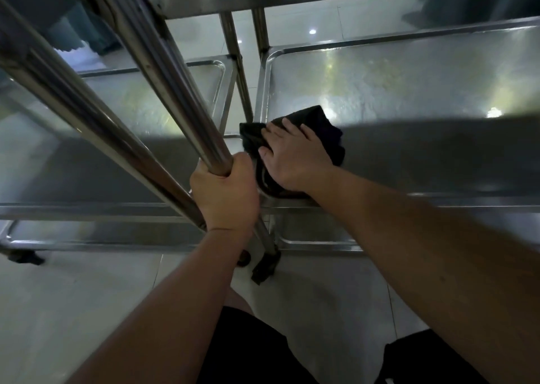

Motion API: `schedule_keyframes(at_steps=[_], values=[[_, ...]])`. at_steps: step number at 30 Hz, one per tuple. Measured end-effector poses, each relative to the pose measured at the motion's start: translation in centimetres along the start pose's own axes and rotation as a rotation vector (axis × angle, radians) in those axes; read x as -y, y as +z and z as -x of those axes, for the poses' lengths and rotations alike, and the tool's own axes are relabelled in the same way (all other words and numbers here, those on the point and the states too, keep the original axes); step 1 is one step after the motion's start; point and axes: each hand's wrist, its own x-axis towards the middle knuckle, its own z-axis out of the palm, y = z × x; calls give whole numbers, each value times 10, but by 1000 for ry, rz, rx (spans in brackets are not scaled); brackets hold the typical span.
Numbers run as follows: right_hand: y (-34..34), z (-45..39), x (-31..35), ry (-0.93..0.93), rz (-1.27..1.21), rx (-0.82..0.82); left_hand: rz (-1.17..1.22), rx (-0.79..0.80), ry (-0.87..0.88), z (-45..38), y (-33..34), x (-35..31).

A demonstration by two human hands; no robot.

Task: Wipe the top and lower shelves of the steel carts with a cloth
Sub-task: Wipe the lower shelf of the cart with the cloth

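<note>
Now R hand (295, 155) flat on cloth (327, 126) on steel shelf (409, 85), L hand (225, 193) grips post (163, 71)

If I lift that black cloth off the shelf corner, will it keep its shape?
Probably not: the black cloth lies rumpled and folded under the flat right hand, so it likely droops. It looks light, and should slide easily on the smooth steel shelf.

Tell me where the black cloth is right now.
In the head view, the black cloth lies at the near left corner of the right-hand cart's lower shelf, under the flat right hand, beside the upright tube the left hand grips.
</note>
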Motion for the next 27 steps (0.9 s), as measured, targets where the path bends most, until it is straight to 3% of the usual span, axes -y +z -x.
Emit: schedule_keyframes(at_steps=[9,17,23,25,27], values=[[-10,76,-17,-254,-16,167,-88,-45,-38,7,0,-12],[-28,107,-59,-275,-10,167,-231,-27,-21,17,-7,-27],[-40,137,-109,-216,37,90,-405,9,126,58,-27,-6],[-44,150,-126,-181,59,57,-441,-55,266,84,-32,8],[-49,163,-142,-150,83,34,-489,22,420,110,-29,18]])
